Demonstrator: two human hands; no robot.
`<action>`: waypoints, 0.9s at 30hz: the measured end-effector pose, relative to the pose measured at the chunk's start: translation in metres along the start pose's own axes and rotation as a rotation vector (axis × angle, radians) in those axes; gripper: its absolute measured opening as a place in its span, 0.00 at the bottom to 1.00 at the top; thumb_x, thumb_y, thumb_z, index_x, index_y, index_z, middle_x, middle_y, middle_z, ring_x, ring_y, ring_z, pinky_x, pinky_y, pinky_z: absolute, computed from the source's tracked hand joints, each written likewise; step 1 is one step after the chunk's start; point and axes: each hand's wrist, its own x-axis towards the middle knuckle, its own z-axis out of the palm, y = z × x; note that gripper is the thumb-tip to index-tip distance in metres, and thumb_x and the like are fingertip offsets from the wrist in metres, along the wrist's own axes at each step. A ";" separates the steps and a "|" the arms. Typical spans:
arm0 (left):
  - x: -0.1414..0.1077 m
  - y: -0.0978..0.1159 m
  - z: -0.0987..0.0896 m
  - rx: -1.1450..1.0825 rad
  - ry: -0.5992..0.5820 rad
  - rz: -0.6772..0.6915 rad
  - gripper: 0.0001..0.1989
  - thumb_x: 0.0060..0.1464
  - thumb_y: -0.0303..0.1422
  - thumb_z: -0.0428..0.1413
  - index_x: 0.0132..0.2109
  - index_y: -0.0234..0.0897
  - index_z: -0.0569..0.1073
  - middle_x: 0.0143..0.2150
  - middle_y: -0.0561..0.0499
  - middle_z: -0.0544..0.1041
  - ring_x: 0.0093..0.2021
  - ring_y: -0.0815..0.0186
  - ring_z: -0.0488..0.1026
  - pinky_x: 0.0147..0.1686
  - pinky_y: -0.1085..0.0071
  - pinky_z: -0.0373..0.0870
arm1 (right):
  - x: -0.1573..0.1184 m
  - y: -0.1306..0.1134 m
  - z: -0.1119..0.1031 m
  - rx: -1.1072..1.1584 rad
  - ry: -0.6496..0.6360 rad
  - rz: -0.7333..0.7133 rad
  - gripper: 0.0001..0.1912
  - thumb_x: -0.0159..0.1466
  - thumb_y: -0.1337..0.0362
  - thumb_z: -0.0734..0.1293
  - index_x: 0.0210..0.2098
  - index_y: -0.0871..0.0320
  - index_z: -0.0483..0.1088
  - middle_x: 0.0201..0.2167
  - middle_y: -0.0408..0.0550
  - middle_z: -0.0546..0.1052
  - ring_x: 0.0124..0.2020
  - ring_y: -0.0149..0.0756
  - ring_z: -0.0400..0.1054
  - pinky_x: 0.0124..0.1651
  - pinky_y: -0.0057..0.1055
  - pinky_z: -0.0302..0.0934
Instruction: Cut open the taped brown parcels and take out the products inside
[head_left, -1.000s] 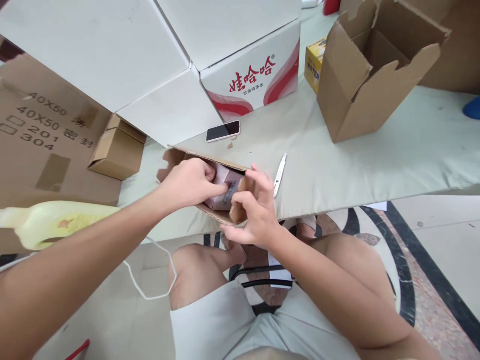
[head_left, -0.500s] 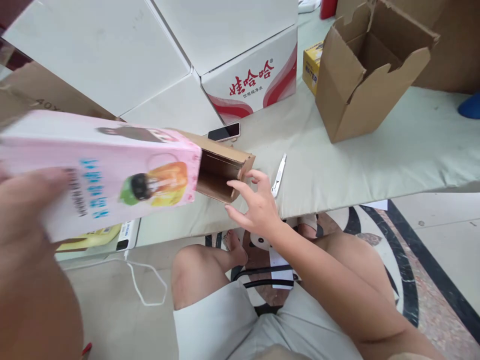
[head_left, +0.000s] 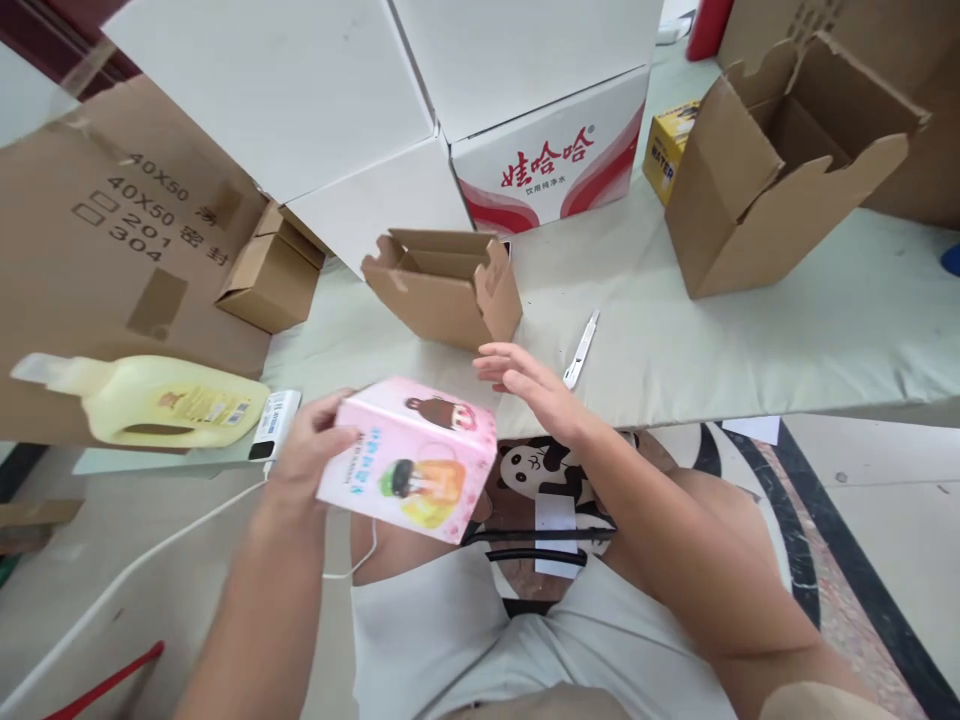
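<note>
My left hand (head_left: 319,450) grips one end of a pink printed box (head_left: 412,455), holding it tilted over my lap near the table's front edge. A bottle picture and blue lettering show on its front. My right hand (head_left: 529,390) is empty, fingers stretched out, between the pink box and a small open cardboard box (head_left: 442,300). That cardboard box stands upright on the table with its notched top open. To the right of my right hand lies a white utility knife (head_left: 582,350) on the cloth.
A larger open cardboard box (head_left: 750,200) stands at the right beside a yellow box (head_left: 667,150). White cartons (head_left: 555,170) line the back. At left are a yellow bottle (head_left: 180,400) lying on its side, a white power bank (head_left: 274,425) with cable, and a closed brown box (head_left: 277,270).
The pink box has come down and right in my left hand, away from the camera. The small cardboard box, lying sideways before, now stands upright. My right hand is off it.
</note>
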 end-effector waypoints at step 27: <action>-0.032 -0.131 0.070 -0.584 -0.414 0.147 0.48 0.41 0.45 0.73 0.67 0.52 0.61 0.59 0.46 0.78 0.61 0.46 0.75 0.56 0.51 0.75 | -0.078 0.037 0.092 0.027 0.320 0.102 0.54 0.54 0.41 0.70 0.71 0.45 0.41 0.67 0.54 0.68 0.62 0.47 0.72 0.56 0.51 0.73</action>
